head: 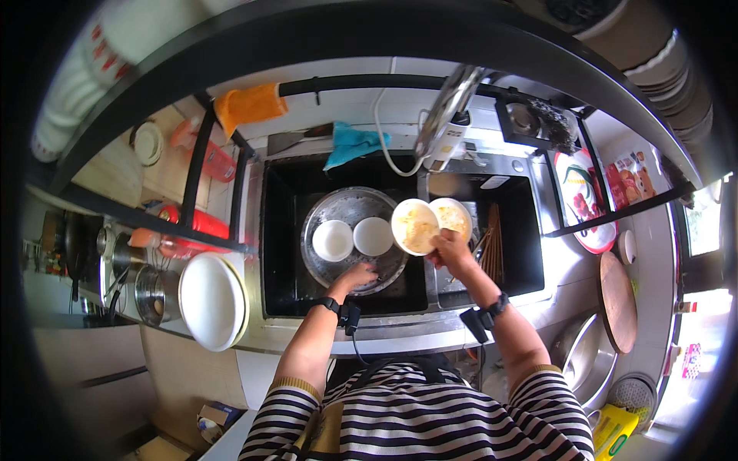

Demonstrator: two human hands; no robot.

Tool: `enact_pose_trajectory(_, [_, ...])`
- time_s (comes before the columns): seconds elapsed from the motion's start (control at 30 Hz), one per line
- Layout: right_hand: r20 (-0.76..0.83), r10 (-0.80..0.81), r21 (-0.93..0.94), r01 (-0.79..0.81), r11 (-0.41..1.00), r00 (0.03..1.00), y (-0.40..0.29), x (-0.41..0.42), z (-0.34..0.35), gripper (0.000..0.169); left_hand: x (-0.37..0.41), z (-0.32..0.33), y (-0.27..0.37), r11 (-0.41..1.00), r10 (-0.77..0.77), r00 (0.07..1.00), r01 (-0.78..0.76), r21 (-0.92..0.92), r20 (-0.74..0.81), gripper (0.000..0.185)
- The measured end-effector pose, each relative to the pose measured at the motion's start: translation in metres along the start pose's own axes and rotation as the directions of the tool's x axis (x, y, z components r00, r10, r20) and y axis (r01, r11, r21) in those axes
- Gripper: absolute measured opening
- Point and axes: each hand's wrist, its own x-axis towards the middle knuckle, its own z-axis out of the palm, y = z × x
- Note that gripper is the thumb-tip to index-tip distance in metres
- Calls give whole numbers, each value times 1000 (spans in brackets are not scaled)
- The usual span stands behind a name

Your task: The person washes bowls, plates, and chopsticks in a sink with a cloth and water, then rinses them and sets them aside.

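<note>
A white bowl with yellowish food residue (414, 227) is gripped at its lower right edge by my right hand (451, 251), above the divider of the double sink. It partly covers a second soiled bowl (458, 216) in the right compartment. In the left compartment sits a round metal basin (311, 274). Inside it are a white bowl (332, 240) and another white bowl (372, 236), side by side. My left hand (357, 278) is over the basin's near part, below these bowls. Its fingers are blurred, and whether they hold anything is unclear.
Several wooden chopsticks (493, 245) lie in the right sink compartment. A shiny faucet (441, 115) and a turquoise cloth (354, 144) are behind the sink. Large white bowls (210, 302) stand on the left counter. A black rack frame (369, 34) spans overhead.
</note>
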Motion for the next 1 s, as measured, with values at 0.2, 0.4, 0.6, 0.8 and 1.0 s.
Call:
enact_pose_trajectory(0.2, [113,-53,-19,56,998,992,22,16,87,13,-38,-26,-5,832,-95,994,45,-553,-61,37])
enact_pose_trajectory(0.4, [163,38,-76,-26,997,986,45,20,111,13,-61,-33,-11,568,-195,980,75,-820,-46,20])
enact_pose_trajectory(0.6, [117,44,-274,-10,962,992,58,22,112,14,-66,-42,-20,311,-184,983,32,-950,-27,44])
enact_pose_trajectory(0.8, [132,91,-279,-51,959,987,35,14,109,14,-105,-57,56,473,60,974,-220,-853,-218,62])
enact_pose_trajectory(1.0, [378,-739,-765,637,91,558,-10,-18,124,30,-109,-55,80,571,-45,891,-348,-744,-452,60])
